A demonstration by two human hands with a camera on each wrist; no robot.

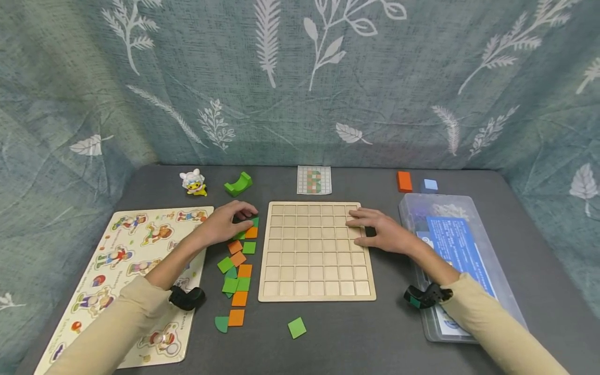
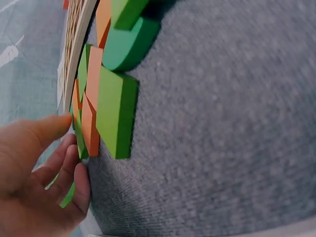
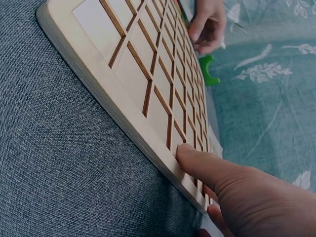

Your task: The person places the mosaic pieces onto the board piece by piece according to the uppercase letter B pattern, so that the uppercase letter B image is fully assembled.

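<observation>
A wooden grid board lies in the middle of the table. My right hand rests at its right side, fingers stretched over the edge squares; the right wrist view shows the thumb on the frame. Left of the board runs a loose column of orange, green and dark green tiles. My left hand is at the far end of this column, fingers loosely bent, the thumb apart from them. In the left wrist view, its thumb tip is right by the farthest tiles.
A single green tile lies before the board. Left is a picture puzzle board, right a clear plastic box. Along the back stand a small figurine, a green arch block, a pattern card, a red block and a blue block.
</observation>
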